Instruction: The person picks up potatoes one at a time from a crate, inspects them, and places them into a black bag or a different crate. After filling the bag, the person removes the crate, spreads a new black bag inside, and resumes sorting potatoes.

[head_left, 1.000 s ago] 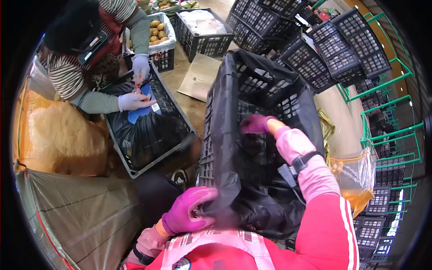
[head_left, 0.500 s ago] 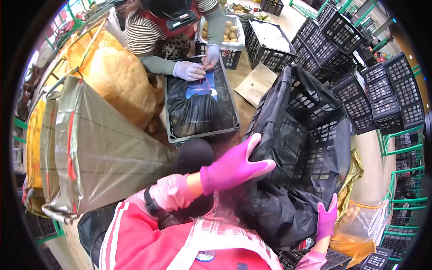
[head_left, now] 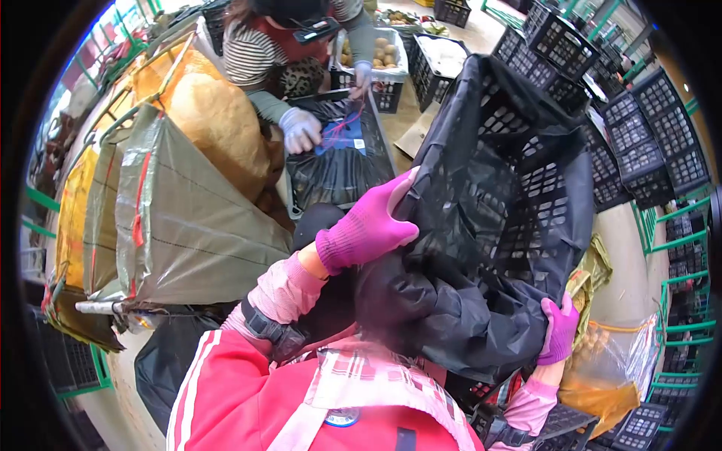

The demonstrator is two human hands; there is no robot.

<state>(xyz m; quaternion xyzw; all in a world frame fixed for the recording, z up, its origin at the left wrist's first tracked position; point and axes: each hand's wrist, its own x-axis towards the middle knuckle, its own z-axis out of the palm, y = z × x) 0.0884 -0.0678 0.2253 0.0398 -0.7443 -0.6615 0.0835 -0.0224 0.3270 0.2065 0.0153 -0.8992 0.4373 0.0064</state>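
A black plastic crate [head_left: 538,218] lined with a thin black bag [head_left: 444,308] stands tilted in front of me, its open side facing me. My left hand [head_left: 368,225], in a magenta glove, is at the crate's left edge, thumb and forefinger apart around the bag-covered rim; its other fingers are partly hidden. At the near right corner, my right hand [head_left: 558,331], gloved alike, grips the bag's edge against the crate. The bag hangs in loose folds over the near side. Through the thin bag the crate's slotted walls show.
Across from me a co-worker in white gloves handles pink string over another black-lined crate [head_left: 289,192] with a blue label [head_left: 346,139]. A grey-green sack [head_left: 203,233] stands left, a crate of round brown produce [head_left: 385,54] behind, and stacked black crates [head_left: 654,143] at right.
The lined crate has moved up and away from me, with my left hand moving up along its edge. My right hand has shifted slightly right and up. The co-worker's hands have moved apart.
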